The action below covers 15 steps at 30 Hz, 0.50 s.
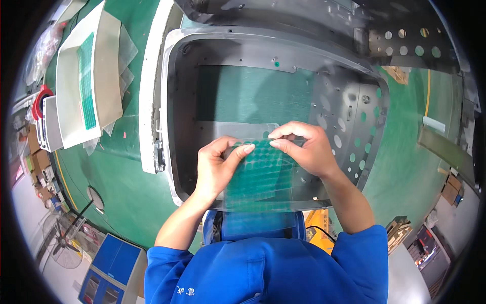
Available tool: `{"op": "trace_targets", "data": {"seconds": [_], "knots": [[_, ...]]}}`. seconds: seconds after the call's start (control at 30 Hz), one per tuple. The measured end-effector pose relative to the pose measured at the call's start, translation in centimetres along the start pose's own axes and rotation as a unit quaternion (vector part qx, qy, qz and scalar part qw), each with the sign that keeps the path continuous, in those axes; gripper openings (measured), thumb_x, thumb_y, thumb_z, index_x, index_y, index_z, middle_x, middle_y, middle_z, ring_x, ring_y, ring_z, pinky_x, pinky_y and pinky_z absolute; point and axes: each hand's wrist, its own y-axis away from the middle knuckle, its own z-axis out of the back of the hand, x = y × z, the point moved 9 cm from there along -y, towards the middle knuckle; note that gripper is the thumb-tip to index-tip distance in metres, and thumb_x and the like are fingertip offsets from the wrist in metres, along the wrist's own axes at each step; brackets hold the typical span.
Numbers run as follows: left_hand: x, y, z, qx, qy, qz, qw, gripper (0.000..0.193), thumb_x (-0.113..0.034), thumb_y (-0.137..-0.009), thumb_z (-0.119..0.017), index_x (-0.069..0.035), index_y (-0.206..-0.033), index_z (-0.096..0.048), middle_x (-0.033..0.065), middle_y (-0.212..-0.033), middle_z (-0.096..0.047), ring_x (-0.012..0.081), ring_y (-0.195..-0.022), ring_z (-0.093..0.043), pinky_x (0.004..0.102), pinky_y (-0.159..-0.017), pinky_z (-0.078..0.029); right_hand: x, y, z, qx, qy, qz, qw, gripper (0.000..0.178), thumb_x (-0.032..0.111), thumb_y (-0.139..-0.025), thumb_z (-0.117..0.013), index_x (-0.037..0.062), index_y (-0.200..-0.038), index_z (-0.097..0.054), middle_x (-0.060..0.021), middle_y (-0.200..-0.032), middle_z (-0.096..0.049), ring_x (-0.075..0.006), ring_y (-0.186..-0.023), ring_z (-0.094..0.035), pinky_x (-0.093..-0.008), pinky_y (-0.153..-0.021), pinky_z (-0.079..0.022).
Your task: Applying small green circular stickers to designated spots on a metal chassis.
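While the translucent green-dotted sheeting hangs over the near side of one grey metal frame, its long axis runs toward our body. Our left grip and right grip, equally near, are both pinched on its far end. We count two grips, one pale tray leftward; overlapping layers hide the sheet count.

Centre frame: on the left hand and right hand, the outer fingers are largely hidden (both thumbs are exposed). The dotted green sheet has an indistinct lower edge. Top frame edge cuts off the dark grey panel; bottom edge, the blue garment
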Motion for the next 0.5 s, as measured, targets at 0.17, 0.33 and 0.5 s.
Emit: {"op": "trace_targets", "data": {"seconds": [0.17, 0.33, 0.5], "knots": [[0.2, -0.6, -1.4, 0.038, -0.025, 0.069, 0.997, 0.016, -0.016, -0.074, -0.068, -0.001, -0.073, -0.061, -0.0023, -0.06, -0.056, 0.0018, -0.053, -0.044, 0.0175, -0.048, -0.035, 0.3, 1.7, 1.4, -0.108, 0.077, 0.085, 0.988, 0.007, 0.002, -0.071, -0.063, 0.0024, -0.078, -0.062, -0.0065, -0.08, -0.063, -0.0162, -0.072, -0.059, -0.0253, -0.069, -0.045], [0.9, -0.9, -2.7, 0.063, -0.014, 0.09, 0.994, 0.017, -0.016, -0.075, -0.067, -0.001, -0.074, -0.061, -0.0024, -0.06, -0.056, 0.0011, -0.053, -0.045, 0.0168, -0.047, -0.035, 0.4, 2.4, 1.1, -0.107, 0.215, 0.147, 0.96, 0.011, 0.001, -0.07, -0.061, 0.0046, -0.08, -0.058, -0.005, -0.081, -0.062, -0.0185, -0.078, -0.059, -0.0304, -0.071, -0.044], [0.9, -1.1, -3.0, 0.064, -0.031, 0.076, 0.995, 0.017, -0.017, -0.075, -0.067, -0.001, -0.073, -0.061, -0.0029, -0.058, -0.055, 0.0012, -0.051, -0.044, 0.0169, -0.046, -0.034, -1.2, 2.3, 1.8, -0.1, 0.069, 0.034, 0.992, 0.013, 0.002, -0.072, -0.062, 0.004, -0.084, -0.058, -0.0069, -0.081, -0.062, -0.0184, -0.077, -0.059, -0.0284, -0.07, -0.044]]}}
